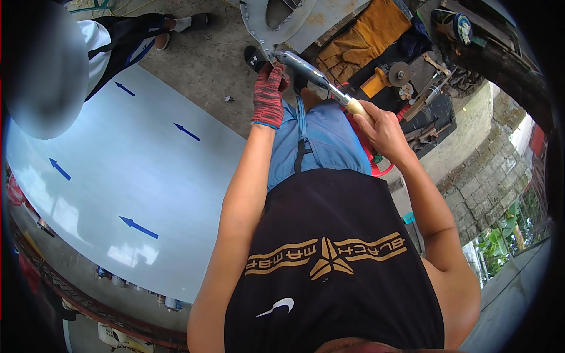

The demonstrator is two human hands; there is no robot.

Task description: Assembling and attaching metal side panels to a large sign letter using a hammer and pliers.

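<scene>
In my right hand [379, 127] is a large soldering iron [306, 69], its pale wooden handle in my bare fingers. The iron's thick silver barrel points up and left, with the tip close to the fingers of my left hand [271, 97]. That hand wears a red and black knitted glove, its fingers closed at the lower end of a curved grey sheet-metal piece [254, 26]. Small spots dot the edge of the metal, which has a long rounded opening. The glove hides the exact grip, and the contact at the tip is too small to tell.
To the left lies a big glossy pale panel [159, 194] with blue arrows. Another person's dark-clothed leg [126, 35] is beyond it. On the right are tan leather gloves [365, 41], an orange tool with a round disc [399, 75], and a can [462, 29].
</scene>
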